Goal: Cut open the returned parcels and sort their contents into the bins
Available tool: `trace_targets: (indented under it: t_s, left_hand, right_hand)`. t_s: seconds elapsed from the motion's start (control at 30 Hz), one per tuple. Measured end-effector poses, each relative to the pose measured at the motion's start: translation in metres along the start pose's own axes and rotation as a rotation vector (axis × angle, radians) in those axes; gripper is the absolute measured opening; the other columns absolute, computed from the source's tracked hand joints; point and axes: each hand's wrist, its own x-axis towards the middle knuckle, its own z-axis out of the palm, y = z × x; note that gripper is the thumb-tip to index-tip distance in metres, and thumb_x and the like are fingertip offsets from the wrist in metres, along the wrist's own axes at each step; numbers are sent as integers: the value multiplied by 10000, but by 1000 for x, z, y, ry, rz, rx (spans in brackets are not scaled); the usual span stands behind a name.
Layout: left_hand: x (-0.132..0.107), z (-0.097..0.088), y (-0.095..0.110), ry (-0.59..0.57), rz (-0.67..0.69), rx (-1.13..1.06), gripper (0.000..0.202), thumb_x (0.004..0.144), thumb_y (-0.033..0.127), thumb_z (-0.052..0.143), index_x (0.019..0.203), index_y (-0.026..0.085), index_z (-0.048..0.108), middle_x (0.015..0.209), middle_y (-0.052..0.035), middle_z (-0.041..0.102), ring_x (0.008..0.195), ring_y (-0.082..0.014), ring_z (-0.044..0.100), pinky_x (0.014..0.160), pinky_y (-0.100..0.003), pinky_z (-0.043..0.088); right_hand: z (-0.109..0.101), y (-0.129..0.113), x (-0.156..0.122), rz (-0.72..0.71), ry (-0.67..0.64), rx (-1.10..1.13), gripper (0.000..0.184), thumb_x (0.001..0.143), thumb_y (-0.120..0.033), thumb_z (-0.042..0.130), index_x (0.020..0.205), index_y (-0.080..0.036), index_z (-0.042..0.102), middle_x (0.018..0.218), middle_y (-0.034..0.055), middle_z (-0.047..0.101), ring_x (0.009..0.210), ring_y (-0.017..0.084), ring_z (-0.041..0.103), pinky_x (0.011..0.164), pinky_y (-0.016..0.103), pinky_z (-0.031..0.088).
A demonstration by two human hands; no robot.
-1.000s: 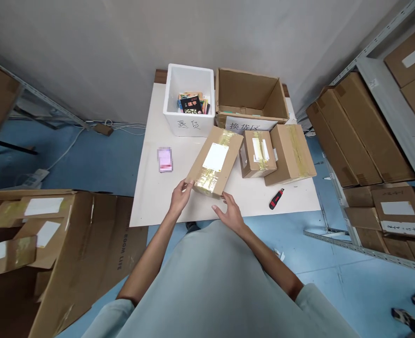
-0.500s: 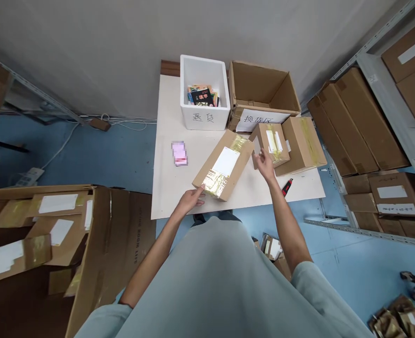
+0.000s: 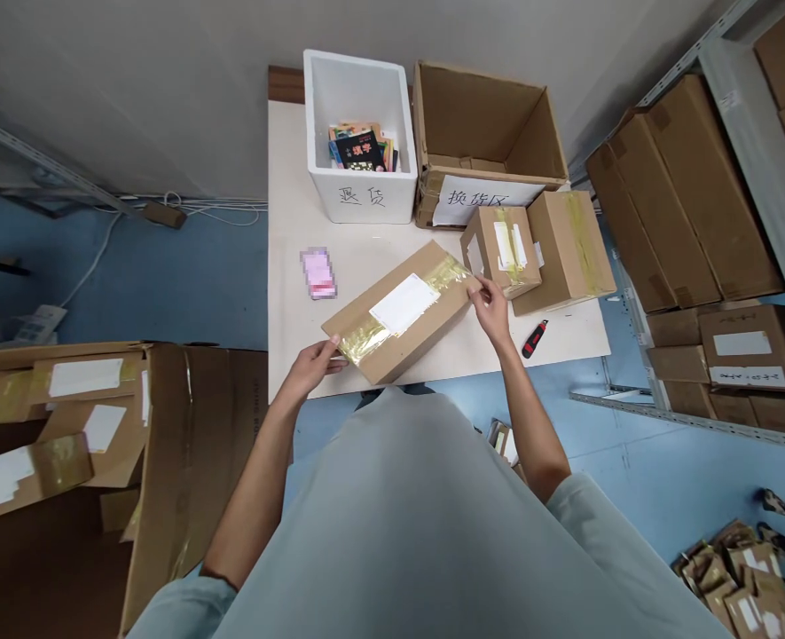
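A long taped cardboard box with a white label lies slanted across the white table. My left hand grips its near left end, thumb on top and fingers at the side. At the opposite, right end, my right hand closes on the box's corner. Two more taped boxes stand just beyond that hand: a smaller box and a larger box. Right of my right hand lies a red and black box cutter. A blurred pink phone-like item rests at the left.
A white foam bin holding books and an open cardboard carton line the back, both with handwritten labels. A large carton with parcels stands at the left. Shelves with boxes flank the right. A person's feet and piled parcels show lower right.
The long box has turned clockwise, its near end swinging left with my left hand. My right hand has come onto its right end, where it was apart before.
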Motion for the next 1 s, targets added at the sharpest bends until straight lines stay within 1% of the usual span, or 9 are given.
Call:
trace_targets:
  t_s: [0.1,0.23,0.37,0.47,0.63,0.73,0.8,0.9,1.0]
  left_hand:
    - [8,4,8,77,75,-8,812,926,926,702,1194,164,788,1234,-185,866,1144,-360,852,1054,-516,713]
    - [18,10,8,159,136,-43,717,991,809,709,1238,141,787,1273,-176,852,1230,-365,822,1103,-532,688]
    - [16,10,-18,226,131,-104,768,947,805,736,1368,164,770,1291,-179,856,1267,-351,819,1163,-544,653]
    - [8,19,-46,193,95,24,775,772,742,899,1307,189,805,1180,-147,882,1275,-381,807,1166,-571,644]
    - [-3,46,-72,234,-30,150,511,635,456,967,1047,190,826,1068,-166,869,1314,-459,781,1187,-609,618]
    - [-5,52,-68,300,-74,114,413,631,419,903,964,195,802,1102,-175,863,1333,-467,764,1198,-594,610]
    - [-7,50,-59,300,-8,52,418,660,464,870,966,186,814,1160,-162,868,1340,-459,757,1220,-571,598]
    - [-8,46,-41,262,165,-33,558,785,563,839,1180,170,865,1351,-122,855,1424,-417,722,1270,-517,564]
    - [-1,48,-32,260,170,19,689,907,701,793,1325,159,862,1412,-127,845,1420,-395,733,1246,-503,580]
  right_hand:
    - [-24,-3,-61,69,38,4,579,1023,-717,718,1335,-234,790,1337,165,767,1235,316,755,1116,531,680]
    - [-46,4,-136,164,-26,43,544,1022,-708,736,1313,-252,790,1363,159,779,1262,331,775,1068,534,708]
    - [-58,33,-169,257,-140,117,540,1093,-700,620,1338,-254,802,1402,167,813,1305,347,788,1088,542,697]
    - [-58,61,-168,278,-234,58,593,1113,-661,533,1442,-229,773,1503,188,788,1360,351,773,1120,568,674]
    - [-45,79,-150,120,-462,-103,636,996,-649,704,1469,-231,785,1549,181,764,1464,363,715,1245,574,594]
    - [-43,71,-137,107,-435,-70,598,1033,-712,681,1359,-239,847,1545,176,764,1509,362,689,1287,555,563]
    - [-46,62,-125,109,-401,-3,614,1043,-760,674,1303,-239,872,1567,168,752,1543,362,667,1322,550,530]
    - [-46,51,-104,148,-357,131,629,1084,-774,632,1283,-232,882,1492,135,805,1484,354,710,1312,544,543]
    - [-33,49,-80,201,-314,226,648,1085,-777,636,1384,-243,850,1457,89,837,1418,343,753,1269,513,589]
